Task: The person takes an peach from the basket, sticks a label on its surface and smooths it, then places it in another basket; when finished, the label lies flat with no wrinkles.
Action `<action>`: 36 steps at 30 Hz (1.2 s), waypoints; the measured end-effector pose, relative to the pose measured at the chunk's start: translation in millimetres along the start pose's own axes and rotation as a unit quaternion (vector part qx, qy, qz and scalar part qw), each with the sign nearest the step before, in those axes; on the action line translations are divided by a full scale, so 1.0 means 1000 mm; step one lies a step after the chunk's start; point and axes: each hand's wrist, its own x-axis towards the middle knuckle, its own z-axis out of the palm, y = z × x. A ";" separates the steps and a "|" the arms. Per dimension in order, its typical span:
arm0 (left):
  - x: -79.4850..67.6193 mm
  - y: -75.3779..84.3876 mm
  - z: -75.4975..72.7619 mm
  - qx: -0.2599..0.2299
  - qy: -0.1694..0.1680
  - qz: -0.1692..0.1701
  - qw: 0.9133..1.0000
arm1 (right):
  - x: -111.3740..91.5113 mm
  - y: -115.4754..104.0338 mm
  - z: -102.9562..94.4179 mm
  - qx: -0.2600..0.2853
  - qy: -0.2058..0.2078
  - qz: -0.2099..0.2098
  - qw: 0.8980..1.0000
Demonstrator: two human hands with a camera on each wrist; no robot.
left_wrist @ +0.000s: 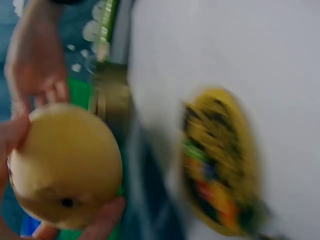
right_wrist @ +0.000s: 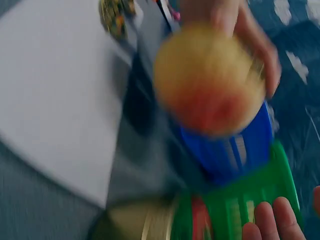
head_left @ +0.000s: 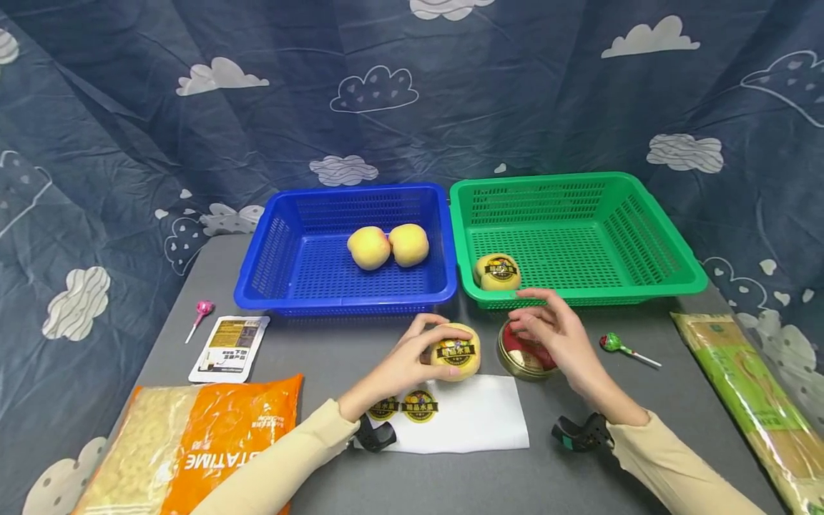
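My left hand (head_left: 408,363) grips a yellow peach (head_left: 458,352) with a black-and-gold round sticker on it, above a white sticker sheet (head_left: 483,422). In the right wrist view the peach (right_wrist: 205,82) shows a red blush. Two stickers (head_left: 420,406) show at the sheet's left part. Over a round red-and-gold tin (head_left: 529,361), my right hand (head_left: 563,340) holds nothing, its fingers loosely bent; whether it touches the tin I cannot tell. Another stickered peach (head_left: 498,272) lies in the near left corner of the green basket (head_left: 586,293). Two plain peaches (head_left: 369,247) sit in the blue basket (head_left: 347,302).
At left lie a pink lollipop (head_left: 204,307), a white-and-brown pouch (head_left: 229,349) and an orange bag (head_left: 232,436). A green lollipop (head_left: 611,342) and a long green package (head_left: 753,400) are at right. A cloud-patterned curtain (head_left: 450,93) hangs behind the baskets.
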 end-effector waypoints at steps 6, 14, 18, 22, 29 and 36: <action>0.017 0.039 -0.008 -0.054 -0.022 0.059 0.997 | 0.013 0.052 -0.043 0.031 0.035 0.001 0.999; 0.074 0.059 -0.030 -0.054 0.044 0.084 0.994 | 0.032 0.118 -0.072 0.042 0.092 0.025 0.995; 0.104 0.057 -0.036 -0.029 0.052 0.075 0.995 | 0.024 0.084 -0.064 0.046 0.086 0.028 0.995; 0.132 0.053 -0.037 0.005 0.046 0.053 0.998 | 0.019 0.057 -0.055 0.028 0.091 0.028 0.995; 0.187 0.044 -0.038 0.011 0.020 -0.004 1.000 | 0.029 0.107 -0.071 0.052 0.092 0.019 0.994; 0.224 0.035 -0.036 0.070 0.021 -0.108 0.991 | 0.032 0.120 -0.072 0.044 0.108 0.018 0.993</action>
